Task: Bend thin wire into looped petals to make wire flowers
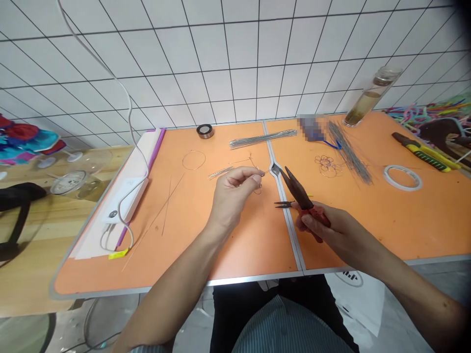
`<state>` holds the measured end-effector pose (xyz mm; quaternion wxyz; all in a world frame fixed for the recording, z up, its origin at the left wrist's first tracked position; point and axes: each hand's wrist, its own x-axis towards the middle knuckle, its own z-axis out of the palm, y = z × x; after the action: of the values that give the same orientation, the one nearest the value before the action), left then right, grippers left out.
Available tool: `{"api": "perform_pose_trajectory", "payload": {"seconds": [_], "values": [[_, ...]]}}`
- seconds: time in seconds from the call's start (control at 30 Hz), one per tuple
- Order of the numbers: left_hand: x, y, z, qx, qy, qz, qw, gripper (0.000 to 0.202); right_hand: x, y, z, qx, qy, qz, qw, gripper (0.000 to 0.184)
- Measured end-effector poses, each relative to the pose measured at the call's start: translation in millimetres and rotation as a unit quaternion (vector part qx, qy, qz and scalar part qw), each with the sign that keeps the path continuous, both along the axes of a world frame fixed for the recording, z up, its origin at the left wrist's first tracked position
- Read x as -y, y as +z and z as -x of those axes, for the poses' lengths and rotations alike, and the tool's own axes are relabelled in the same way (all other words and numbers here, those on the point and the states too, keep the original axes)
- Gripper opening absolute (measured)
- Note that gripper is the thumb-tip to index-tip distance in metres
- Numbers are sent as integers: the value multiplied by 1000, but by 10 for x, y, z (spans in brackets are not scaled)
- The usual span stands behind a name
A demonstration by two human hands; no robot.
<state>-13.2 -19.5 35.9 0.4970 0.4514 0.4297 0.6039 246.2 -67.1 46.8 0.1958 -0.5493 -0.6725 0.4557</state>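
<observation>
My left hand (235, 193) is closed in a pinch on a thin copper-coloured wire (250, 158), bent into small loops that show above and below the fingertips. In my right hand (327, 225) is a pair of red-handled pliers (300, 189), its dark jaws parted and pointing up and left, just right of the wire. A second, smaller pair of dark pliers (283, 204) shows beside that hand; I cannot tell whether the hand also holds it. Left of my left hand lie short wire pieces (221, 172) and a wire ring (194, 160).
Bundles of straight wire (263, 139) lie at the back of the orange table (198, 235). To the right are a flower-shaped wire (327, 166), a white tape roll (403, 177), a utility knife (423, 152) and a tilted-looking glass bottle (371, 98). A white power strip (125, 206) lies left.
</observation>
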Motion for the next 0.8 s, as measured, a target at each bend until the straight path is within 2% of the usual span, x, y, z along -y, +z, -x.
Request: {"api": "perform_pose_trajectory", "payload": {"seconds": [0.13,0.27,0.33,0.4,0.53,0.6,0.8], "values": [[-26,-21,5,37,-27,28,999,5,-38,-47,-22,-129,41,94,986,52],[-25,-26,4,30,-43,42,998,5,-98,23,-28,-159,50,125,978,56],[-22,-33,5,27,-59,46,997,5,-148,122,-5,-131,19,95,987,52],[-19,-40,5,24,-92,54,994,5,-220,232,44,-100,-19,30,994,41],[-8,-43,-5,24,-186,88,978,9,-422,363,202,-122,-50,-78,988,24],[1,-42,-17,29,-214,105,971,12,-522,368,284,-138,-35,-90,986,23],[4,-62,-41,60,-248,146,956,13,-663,357,442,-185,9,-49,981,32]]}}
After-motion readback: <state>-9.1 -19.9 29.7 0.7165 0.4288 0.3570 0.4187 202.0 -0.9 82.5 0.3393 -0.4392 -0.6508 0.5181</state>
